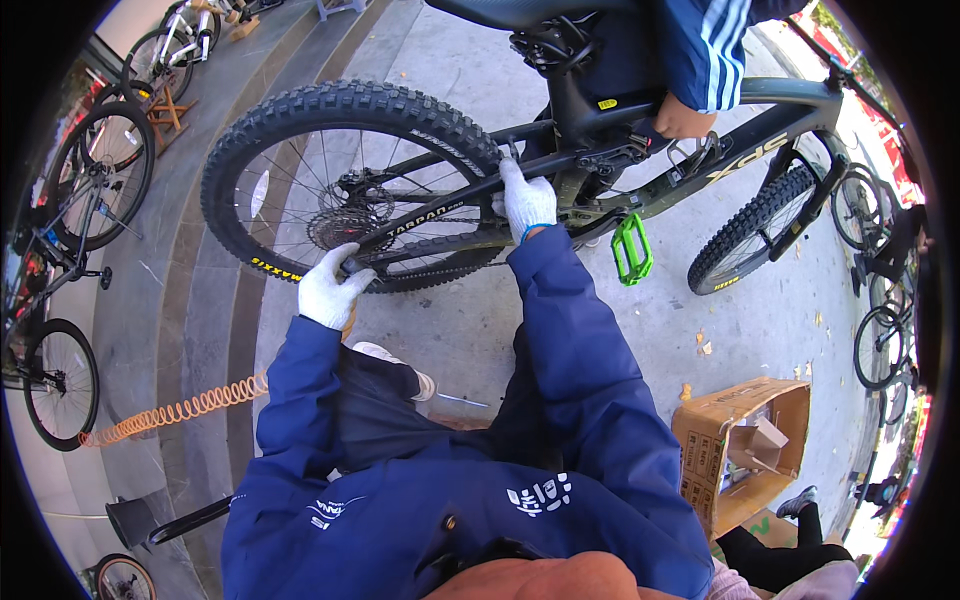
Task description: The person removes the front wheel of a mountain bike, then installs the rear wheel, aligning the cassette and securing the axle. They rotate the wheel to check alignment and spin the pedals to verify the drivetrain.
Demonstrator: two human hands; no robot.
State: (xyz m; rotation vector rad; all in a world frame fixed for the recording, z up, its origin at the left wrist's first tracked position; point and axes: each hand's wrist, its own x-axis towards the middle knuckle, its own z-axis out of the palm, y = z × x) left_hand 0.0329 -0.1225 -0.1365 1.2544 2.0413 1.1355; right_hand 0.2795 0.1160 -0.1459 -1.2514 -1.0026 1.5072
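Note:
A mountain bike with a knobbly rear tyre [247, 120] stands across in front of me. My left hand [330, 289], in a white knit glove, pinches the dark rear derailleur [351, 265] below the cassette [341, 225]. Something orange shows just under that glove, partly hidden. My right hand [531, 201], gloved as well, closes on the seatstay [450, 201] close to the tyre's front side; its fingers are partly hidden. The chain [472, 268] runs forward from the derailleur. A green pedal [631, 251] sits right of my right hand.
Another person's hand [682, 120] rests at the frame by the top tube. An orange coiled hose [180, 405] stretches left over stone steps [202, 277]. An open cardboard box [697, 442] stands at right. Parked bicycles [101, 176] line both sides. A thin metal object [463, 400] lies between my legs.

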